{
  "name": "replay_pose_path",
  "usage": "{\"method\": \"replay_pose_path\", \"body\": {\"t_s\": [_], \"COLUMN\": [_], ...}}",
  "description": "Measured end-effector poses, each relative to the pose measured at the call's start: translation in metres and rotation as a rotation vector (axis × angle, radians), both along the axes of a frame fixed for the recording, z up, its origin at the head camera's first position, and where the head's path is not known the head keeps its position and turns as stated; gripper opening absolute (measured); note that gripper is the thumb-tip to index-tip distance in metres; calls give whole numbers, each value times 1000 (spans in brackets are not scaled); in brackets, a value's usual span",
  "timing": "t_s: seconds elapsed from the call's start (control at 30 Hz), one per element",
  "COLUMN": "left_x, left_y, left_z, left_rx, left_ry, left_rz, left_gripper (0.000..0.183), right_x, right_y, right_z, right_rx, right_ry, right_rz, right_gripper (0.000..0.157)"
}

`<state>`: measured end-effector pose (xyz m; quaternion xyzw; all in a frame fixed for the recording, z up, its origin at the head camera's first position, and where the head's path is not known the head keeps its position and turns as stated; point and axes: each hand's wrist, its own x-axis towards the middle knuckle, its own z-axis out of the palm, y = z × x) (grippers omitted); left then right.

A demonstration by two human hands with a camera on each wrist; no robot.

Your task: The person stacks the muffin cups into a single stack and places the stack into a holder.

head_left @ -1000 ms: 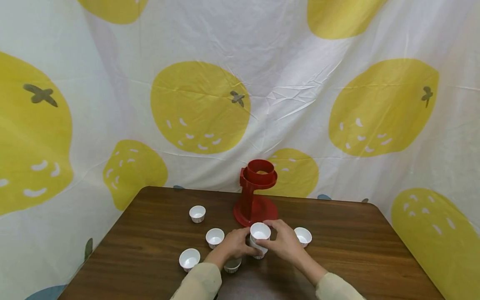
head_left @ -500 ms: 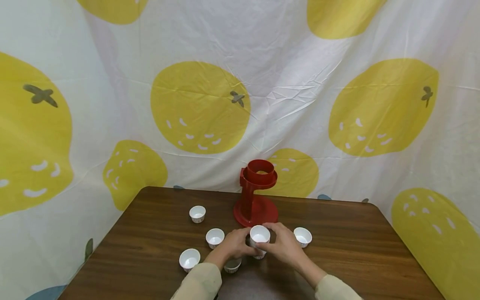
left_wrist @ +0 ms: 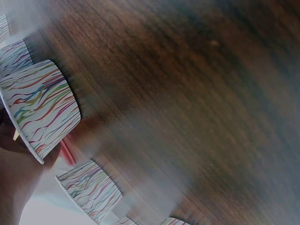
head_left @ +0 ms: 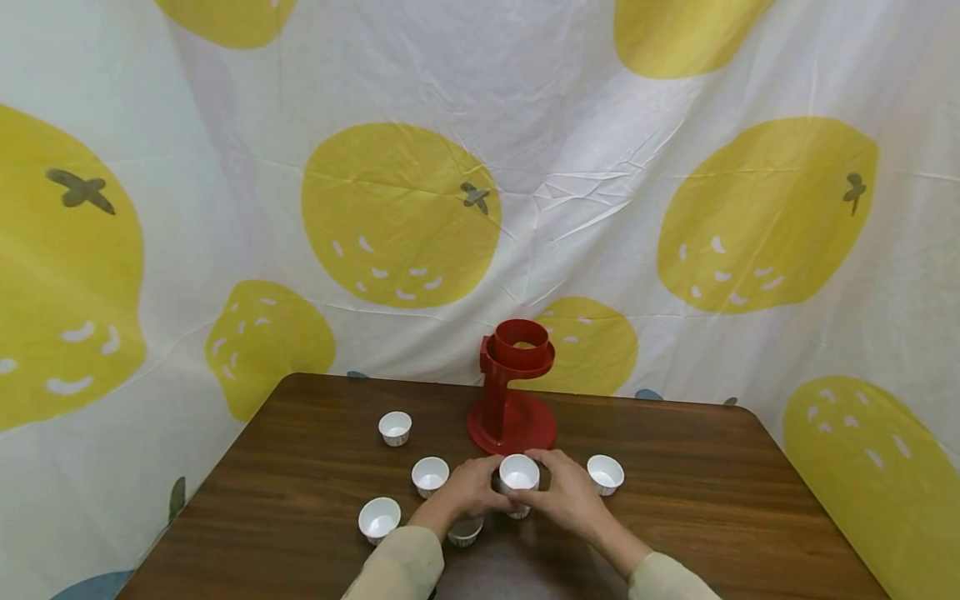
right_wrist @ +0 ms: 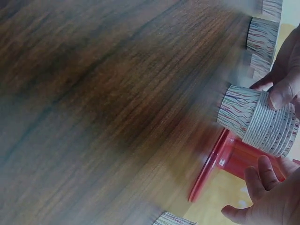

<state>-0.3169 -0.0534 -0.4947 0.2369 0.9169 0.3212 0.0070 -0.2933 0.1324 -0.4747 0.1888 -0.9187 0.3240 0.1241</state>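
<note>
In the head view a stack of white paper baking cups (head_left: 519, 473) stands upright between both hands. Its ridged rims lie close together, and the lowest cup (right_wrist: 238, 108) shows coloured wavy stripes. My left hand (head_left: 472, 489) holds the stack from the left, thumb in front. From the right, my right hand (head_left: 567, 493) holds it between thumb and index finger; its other fingers spread loosely in the right wrist view. A single cup (head_left: 465, 531) sits partly hidden under the left forearm. Beside the left hand is another cup (head_left: 431, 477).
Behind the stack stands a red dispenser (head_left: 517, 354) with a ring on top and a round base. More single cups stand at the left (head_left: 379, 518), back left (head_left: 395, 427) and right (head_left: 605, 473) on the brown wooden table (head_left: 720, 492). A lemon-print cloth (head_left: 570, 208) hangs behind.
The upper cups have moved down onto the lowest one, so the stack is shorter. Both hands have come slightly down with it, the right one most visibly.
</note>
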Motion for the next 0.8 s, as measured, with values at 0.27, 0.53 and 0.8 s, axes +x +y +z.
{"method": "replay_pose_path", "body": {"t_s": [0.27, 0.53, 0.8], "left_x": [1, 0, 1], "left_y": [-1, 0, -1], "left_z": [0, -1, 0], "left_rx": [-8, -18, -8], "left_ry": [4, 9, 8], "left_rz": [1, -2, -1], "left_gripper": [57, 56, 57], "right_x": [2, 3, 5], "right_y": [2, 3, 7], "right_z": [-4, -5, -3], "right_rx": [20, 21, -8], "right_ry": [3, -2, -33], "right_rz": [-5, 4, 9], "right_gripper": [68, 76, 78]}}
